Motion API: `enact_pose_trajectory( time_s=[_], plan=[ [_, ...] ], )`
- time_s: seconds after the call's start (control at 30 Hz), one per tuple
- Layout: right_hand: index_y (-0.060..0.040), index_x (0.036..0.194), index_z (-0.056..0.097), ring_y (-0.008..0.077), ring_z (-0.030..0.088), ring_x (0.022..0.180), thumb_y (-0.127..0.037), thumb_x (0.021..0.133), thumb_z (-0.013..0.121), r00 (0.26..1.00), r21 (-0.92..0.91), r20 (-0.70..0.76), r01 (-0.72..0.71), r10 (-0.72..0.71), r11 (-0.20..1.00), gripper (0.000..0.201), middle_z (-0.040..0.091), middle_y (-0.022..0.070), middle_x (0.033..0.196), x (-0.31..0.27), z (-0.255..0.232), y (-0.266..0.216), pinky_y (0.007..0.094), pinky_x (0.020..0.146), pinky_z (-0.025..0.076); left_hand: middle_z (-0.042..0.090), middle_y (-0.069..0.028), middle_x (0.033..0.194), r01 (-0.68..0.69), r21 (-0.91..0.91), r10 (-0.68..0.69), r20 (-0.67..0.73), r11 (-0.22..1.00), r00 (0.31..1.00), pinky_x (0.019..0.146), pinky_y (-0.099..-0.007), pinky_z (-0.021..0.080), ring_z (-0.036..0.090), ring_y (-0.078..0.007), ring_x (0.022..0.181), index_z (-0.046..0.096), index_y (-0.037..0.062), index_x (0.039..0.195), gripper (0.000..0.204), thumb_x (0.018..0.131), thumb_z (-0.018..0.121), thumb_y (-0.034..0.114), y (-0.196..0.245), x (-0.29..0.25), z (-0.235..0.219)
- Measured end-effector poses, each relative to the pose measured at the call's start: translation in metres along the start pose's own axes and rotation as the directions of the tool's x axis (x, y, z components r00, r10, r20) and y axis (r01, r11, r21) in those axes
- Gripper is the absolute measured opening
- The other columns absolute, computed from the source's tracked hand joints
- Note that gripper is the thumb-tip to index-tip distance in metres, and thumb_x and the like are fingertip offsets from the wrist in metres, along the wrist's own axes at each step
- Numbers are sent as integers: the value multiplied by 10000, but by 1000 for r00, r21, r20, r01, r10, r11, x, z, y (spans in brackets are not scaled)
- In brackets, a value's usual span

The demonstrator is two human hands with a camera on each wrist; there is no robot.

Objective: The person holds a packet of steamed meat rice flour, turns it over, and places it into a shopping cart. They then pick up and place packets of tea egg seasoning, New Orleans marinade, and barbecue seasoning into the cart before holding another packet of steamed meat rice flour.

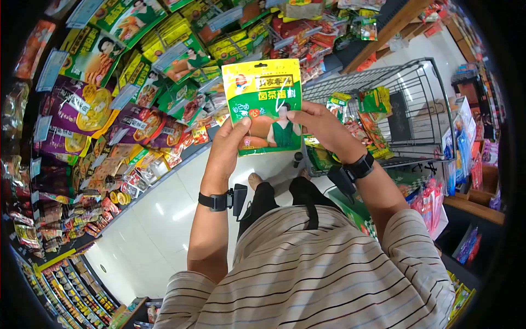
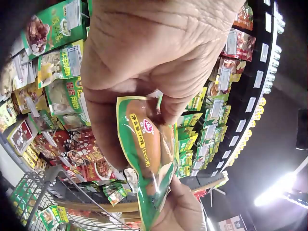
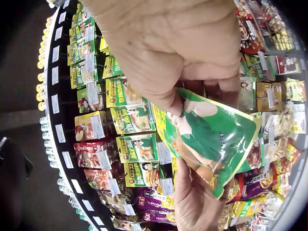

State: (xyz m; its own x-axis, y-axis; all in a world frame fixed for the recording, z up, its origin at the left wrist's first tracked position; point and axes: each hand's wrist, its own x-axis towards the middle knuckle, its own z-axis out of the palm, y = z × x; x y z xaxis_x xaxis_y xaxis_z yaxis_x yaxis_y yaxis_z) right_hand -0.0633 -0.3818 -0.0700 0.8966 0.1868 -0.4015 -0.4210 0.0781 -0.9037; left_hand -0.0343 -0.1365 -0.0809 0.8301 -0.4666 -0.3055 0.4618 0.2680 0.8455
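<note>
Striped shirt (image 1: 323,274) lowest in frame. Left hand (image 1: 227,148), right hand (image 1: 323,129) pinch seasoning packet (image 1: 266,104) off rack; shopping cart (image 1: 405,109) partly loaded, packet not yet in.

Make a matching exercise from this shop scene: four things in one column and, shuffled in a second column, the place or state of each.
Things:
1. green and yellow packet
2. wire trolley
3. purple packets
4. wrist strap

Places or states:
A. hanging on the shelf rack
B. held by both hands
C. worn on the left arm
D. standing in the aisle with packets inside

Pairs: 1-B, 2-D, 3-A, 4-C
</note>
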Motion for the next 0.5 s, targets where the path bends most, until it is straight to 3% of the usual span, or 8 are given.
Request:
enact_pose_trajectory(
  time_s=[0.03,0.17,0.27,0.5],
  plan=[
    [-71,1204,671,66,623,937,-255,997,602,1000,-17,20,-15,15,1000,285,692,-17,1043,2,4,-2,268,841,506,686,-131,1145,4,-8,-4,2,1000,1000,822,-331,605,706,-207,974,567,30,1265,341,1018,566,265,4,-3,-2],
    [-94,1192,682,33,580,862,-264,997,601,998,-53,66,25,-21,998,271,678,-46,994,5,24,-14,234,760,464,681,-120,1152,1,-11,-2,-29,1000,1000,812,-343,612,700,-209,983,557,37,1267,332,1013,575,251,13,-13,-13],
    [-101,1179,690,21,566,829,-273,995,606,993,23,92,72,-74,997,265,673,-58,983,13,34,-10,223,713,450,691,-161,1132,-125,-46,118,-136,991,984,697,-335,626,732,-244,844,549,1,1258,353,994,603,230,13,-20,-13],
    [-57,1175,674,49,584,853,-281,982,620,993,-56,75,95,-90,994,300,679,-31,1013,10,62,-36,222,734,475,695,-175,1102,-120,-94,111,-99,988,989,699,-343,629,737,-284,810,550,-6,1255,359,1021,552,266,30,-47,-13]
  ],
)
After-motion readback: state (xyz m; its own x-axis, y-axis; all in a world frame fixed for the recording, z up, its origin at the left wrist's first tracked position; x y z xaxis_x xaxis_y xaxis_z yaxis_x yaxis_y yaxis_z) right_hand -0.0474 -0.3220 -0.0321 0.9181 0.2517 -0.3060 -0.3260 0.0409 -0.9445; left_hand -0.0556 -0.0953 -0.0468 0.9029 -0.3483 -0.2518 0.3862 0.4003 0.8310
